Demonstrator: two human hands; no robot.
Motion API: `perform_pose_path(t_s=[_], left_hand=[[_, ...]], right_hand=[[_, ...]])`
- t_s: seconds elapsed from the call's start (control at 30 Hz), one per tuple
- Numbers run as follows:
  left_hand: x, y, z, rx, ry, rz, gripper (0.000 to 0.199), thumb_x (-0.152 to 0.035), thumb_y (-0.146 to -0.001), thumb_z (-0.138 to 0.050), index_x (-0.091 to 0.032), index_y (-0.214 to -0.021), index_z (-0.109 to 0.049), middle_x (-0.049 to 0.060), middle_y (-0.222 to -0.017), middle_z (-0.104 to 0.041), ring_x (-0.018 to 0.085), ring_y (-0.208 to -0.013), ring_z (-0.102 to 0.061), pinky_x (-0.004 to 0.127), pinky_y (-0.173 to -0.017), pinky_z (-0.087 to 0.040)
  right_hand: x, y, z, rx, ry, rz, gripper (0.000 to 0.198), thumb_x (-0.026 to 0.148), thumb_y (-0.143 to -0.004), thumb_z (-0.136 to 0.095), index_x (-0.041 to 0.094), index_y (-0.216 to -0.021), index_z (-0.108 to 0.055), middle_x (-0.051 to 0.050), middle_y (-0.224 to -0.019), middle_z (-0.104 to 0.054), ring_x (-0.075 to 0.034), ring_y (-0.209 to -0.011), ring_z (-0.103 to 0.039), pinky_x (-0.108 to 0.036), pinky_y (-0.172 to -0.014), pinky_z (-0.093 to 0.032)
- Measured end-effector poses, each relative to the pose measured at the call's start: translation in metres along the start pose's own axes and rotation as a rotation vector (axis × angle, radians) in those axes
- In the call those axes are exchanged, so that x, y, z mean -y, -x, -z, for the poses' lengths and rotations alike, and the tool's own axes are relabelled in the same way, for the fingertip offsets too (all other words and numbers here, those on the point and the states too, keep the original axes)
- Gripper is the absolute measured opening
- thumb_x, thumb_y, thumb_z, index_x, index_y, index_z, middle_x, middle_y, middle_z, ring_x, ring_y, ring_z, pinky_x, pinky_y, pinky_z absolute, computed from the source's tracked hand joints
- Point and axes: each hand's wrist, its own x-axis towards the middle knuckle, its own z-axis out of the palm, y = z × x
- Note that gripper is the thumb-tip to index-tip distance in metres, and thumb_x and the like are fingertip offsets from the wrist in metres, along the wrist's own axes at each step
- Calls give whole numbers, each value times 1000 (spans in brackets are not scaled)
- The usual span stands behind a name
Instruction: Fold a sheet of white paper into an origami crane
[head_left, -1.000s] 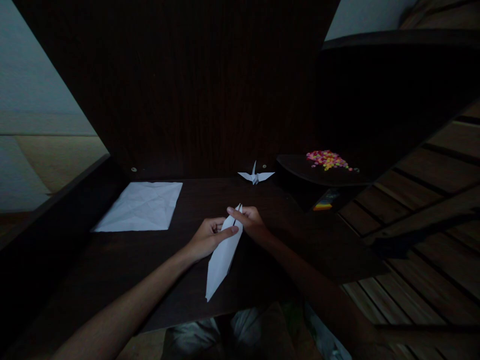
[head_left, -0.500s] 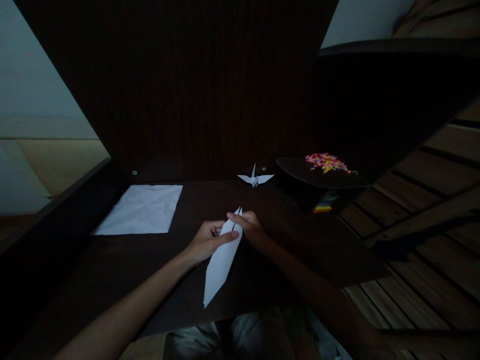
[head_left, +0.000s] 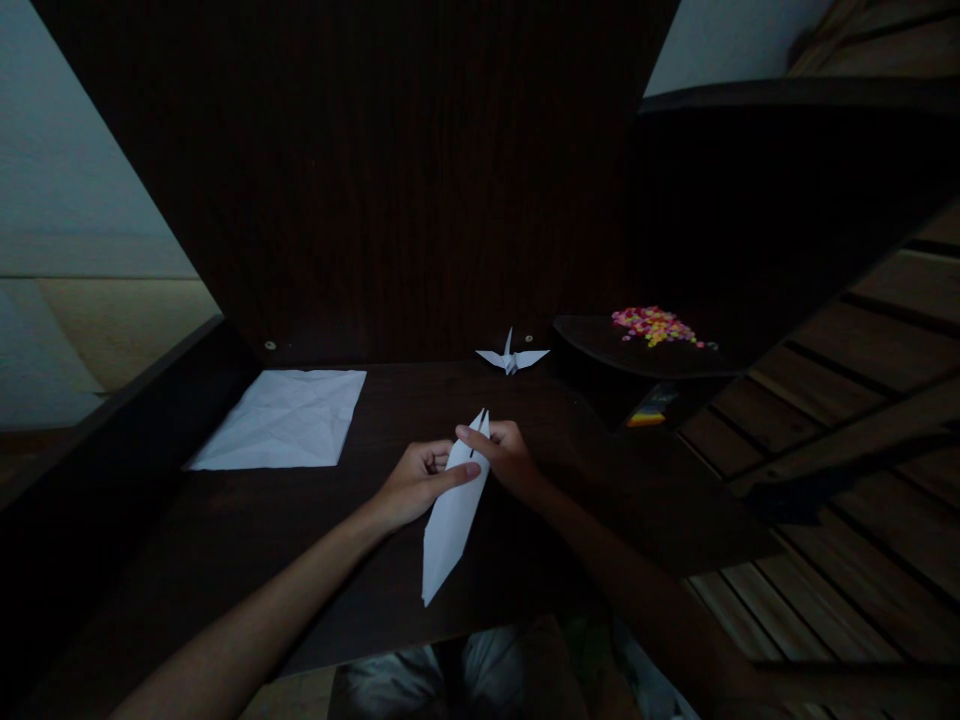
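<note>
Above the desk (head_left: 352, 590), both hands (head_left: 412, 486) (head_left: 513, 460) pinch folded paper (head_left: 451, 532), thumbs (head_left: 459, 475) uppermost.

Creased white sheet (head_left: 285, 418) and paper crane (head_left: 512, 361) on dark desk (head_left: 420, 395)

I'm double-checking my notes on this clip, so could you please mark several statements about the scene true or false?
1. The left hand and the right hand both hold the folded white paper. True.
2. The creased white sheet lies to the left of the origami crane. True.
3. The origami crane's wings are pressed together. False: they spread out to either side.
4. The small multicoloured pieces are scattered on the creased white sheet. False: they lie heaped on the curved shelf at the right.
5. Two pointed tips of the folded white paper show beyond the thumbs. True.
</note>
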Motion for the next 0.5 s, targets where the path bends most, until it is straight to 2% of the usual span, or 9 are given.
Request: perform_pose_path(t_s=[0.2, 0.37, 0.5], left_hand=[[-3, 1, -2, -2, -57, -53, 30, -38, -70, -72, -12, -84, -65, -1, -68, -62, 9, -56, -52, 20, -52, -37], [3, -1, 0, 21, -72, -63, 28, -36, -71, -72, -11, -82, -65, 0, -70, -63, 12, -62, -54, 21, -55, -38], [0, 0, -2, 10, -79, -58, 30, -39, -72, -70, -12, -83, -64, 0, -69, -62, 11, -59, -54, 21, -53, -38]], right_hand=[[-6, -3, -3, 7, -213, -162, 41, 50, -65, -68, 15, -49, -54, 1, -46, -51, -8, -43, -41, -22, -43, -29], [-7, -4, -2, 35, -58, -120, 43, 50, -63, -70, 14, -45, -53, 2, -44, -49, -8, -42, -41, -22, -43, -28], [-8, -4, -3, 9, -135, -166, 46, 53, -65, -68, 14, -45, -52, 2, -43, -48, -8, -42, -40, -22, -43, -29]])
